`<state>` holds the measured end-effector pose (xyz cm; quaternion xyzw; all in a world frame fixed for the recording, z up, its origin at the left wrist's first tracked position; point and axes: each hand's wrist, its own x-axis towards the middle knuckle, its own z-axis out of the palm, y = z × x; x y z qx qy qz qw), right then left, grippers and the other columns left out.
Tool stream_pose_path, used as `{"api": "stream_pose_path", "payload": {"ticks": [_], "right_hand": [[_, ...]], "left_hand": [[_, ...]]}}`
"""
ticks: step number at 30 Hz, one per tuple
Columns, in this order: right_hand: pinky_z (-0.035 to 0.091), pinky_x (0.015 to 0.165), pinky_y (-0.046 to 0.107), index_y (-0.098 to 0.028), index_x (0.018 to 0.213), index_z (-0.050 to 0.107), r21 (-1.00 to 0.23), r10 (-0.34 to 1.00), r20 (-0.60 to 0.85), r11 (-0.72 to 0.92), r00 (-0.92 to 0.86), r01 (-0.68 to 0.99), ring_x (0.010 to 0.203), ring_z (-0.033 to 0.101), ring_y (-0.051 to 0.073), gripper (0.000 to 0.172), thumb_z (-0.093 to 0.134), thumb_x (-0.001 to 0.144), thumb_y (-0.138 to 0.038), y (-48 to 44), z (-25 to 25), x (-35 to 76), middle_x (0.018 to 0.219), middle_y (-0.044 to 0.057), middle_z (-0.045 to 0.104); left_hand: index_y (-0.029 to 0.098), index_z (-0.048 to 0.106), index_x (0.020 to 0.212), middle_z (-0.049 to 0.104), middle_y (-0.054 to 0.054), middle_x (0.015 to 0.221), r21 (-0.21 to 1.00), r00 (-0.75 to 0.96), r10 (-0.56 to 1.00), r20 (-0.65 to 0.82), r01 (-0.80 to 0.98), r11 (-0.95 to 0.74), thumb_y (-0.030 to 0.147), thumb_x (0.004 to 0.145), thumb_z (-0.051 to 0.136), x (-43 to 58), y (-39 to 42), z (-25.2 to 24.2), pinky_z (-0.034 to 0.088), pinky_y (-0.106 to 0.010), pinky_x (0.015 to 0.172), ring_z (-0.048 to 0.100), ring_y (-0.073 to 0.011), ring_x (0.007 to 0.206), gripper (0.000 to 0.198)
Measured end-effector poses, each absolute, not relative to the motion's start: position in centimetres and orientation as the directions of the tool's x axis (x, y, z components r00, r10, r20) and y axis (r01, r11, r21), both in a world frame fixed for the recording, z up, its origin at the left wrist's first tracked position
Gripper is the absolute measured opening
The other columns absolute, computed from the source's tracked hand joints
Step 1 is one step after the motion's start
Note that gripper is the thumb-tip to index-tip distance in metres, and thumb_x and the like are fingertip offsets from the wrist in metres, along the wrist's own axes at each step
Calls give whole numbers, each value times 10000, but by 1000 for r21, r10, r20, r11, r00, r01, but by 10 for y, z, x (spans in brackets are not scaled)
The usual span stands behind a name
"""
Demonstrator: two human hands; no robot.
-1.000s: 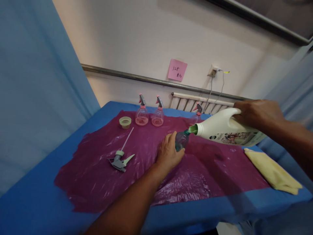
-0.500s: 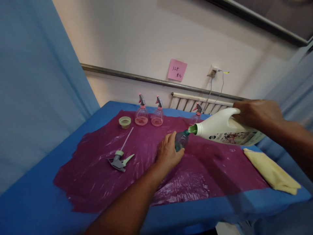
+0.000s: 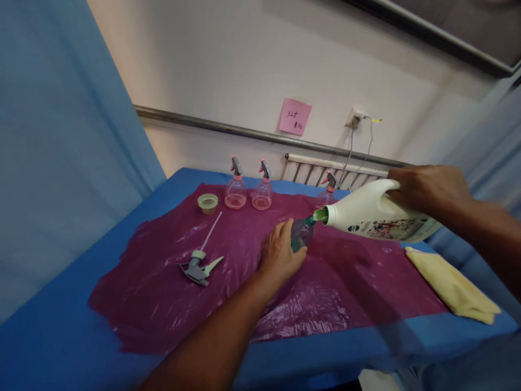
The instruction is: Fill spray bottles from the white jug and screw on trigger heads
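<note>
My left hand [image 3: 281, 250] is wrapped round a clear green-tinted spray bottle [image 3: 302, 234] without its spray head. The bottle leans to the right, its neck meeting the green spout of a cream jug [image 3: 366, 212]. By the handle, my right hand [image 3: 427, 187] grips this jug, tipped with its mouth toward the left. Whether liquid is flowing cannot be made out. A grey spray head [image 3: 196, 270] with a pale green collar, trigger and thin tube lies on the purple plastic sheet [image 3: 154, 304], left of my left hand.
Two spray bottles with pink liquid, one left [image 3: 235, 190] and one right [image 3: 261, 191], stand at the back beside a small green-rimmed bowl [image 3: 208, 204]. Another spray bottle [image 3: 325, 194] is partly behind the jug. A folded yellow cloth [image 3: 451, 285] lies at the right edge.
</note>
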<state>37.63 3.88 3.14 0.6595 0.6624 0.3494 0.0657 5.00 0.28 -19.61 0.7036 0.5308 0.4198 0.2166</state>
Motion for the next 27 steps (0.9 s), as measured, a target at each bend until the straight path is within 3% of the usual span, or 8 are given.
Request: {"api": "stream_pose_path", "payload": {"ticks": [10, 27], "right_hand": [[247, 598, 355, -312, 930, 738, 531, 915, 385, -116, -118, 839, 700, 591, 236, 256, 611, 952, -534, 38, 31, 376, 918, 69, 787], [267, 592, 341, -311, 976, 732, 567, 938, 336, -130, -84, 813, 766, 672, 251, 305, 544, 987, -551, 34, 35, 368, 979, 74, 815]], "left_hand": [[208, 514, 1663, 619, -178, 1595, 746, 88, 930, 357, 572, -341, 277, 888, 821, 50, 3, -194, 473, -558, 1290, 593, -390, 1511, 837], [199, 506, 1664, 611, -179, 1613, 744, 89, 932, 351, 578, -335, 272, 896, 818, 51, 2, -192, 473, -535, 1300, 587, -376, 1526, 832]]}}
